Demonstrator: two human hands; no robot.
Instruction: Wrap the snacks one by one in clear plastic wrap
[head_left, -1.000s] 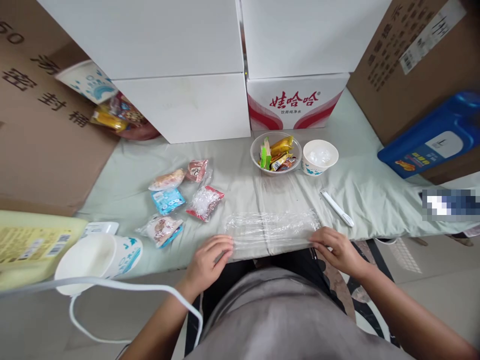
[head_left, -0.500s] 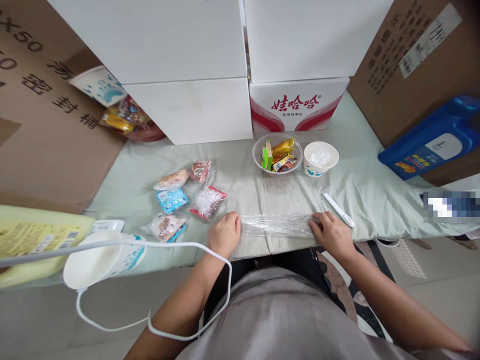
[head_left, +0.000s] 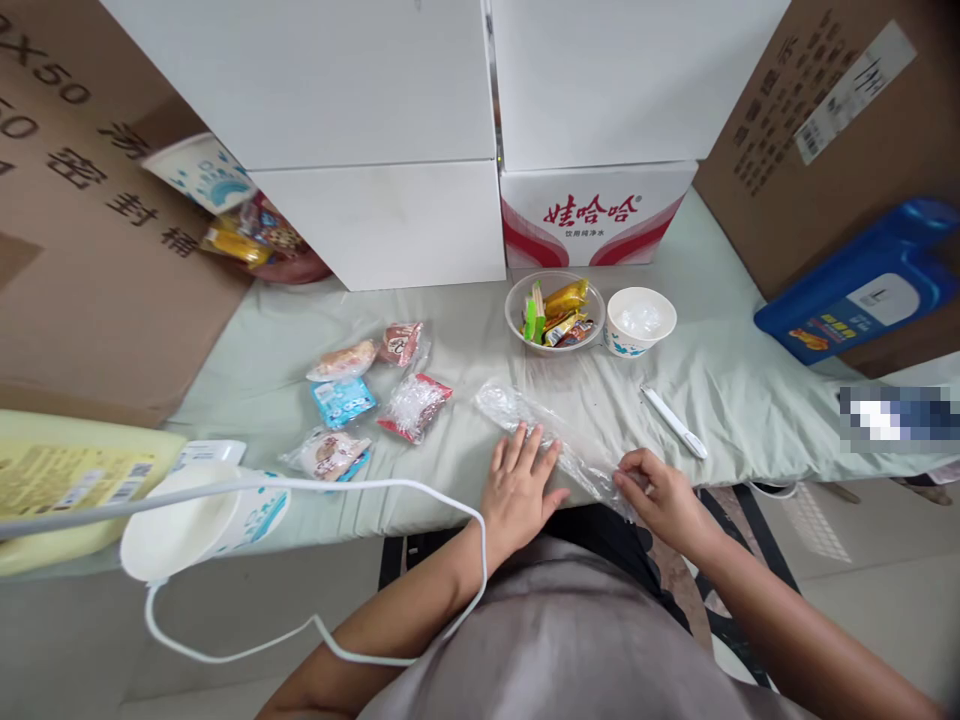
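A strip of clear plastic film (head_left: 570,440) lies slantwise near the front edge of the cloth-covered table. My left hand (head_left: 519,492) rests flat with fingers spread, its fingertips on the film's lower edge. The film's near right end is pinched between the thumb and fingers of my right hand (head_left: 660,500). Just beyond that hand lies a white pen-shaped tool (head_left: 673,421); its exact kind I cannot tell. Left of the film sit several wrapped snacks, among them a red and clear packet (head_left: 415,408) and a blue packet (head_left: 342,401).
A clear bowl of snacks (head_left: 514,325) and a paper cup (head_left: 630,345) holding clear plastic stand before white boxes (head_left: 375,225). Rightward leans a blue bottle (head_left: 855,290). A white cable (head_left: 300,487) crosses above a tipped paper cup (head_left: 217,525) at the left.
The film, stretched straight between both hands before, now lies slanted. My left hand has let go of its end, moved right and spread flat. My right hand has shifted slightly nearer me.
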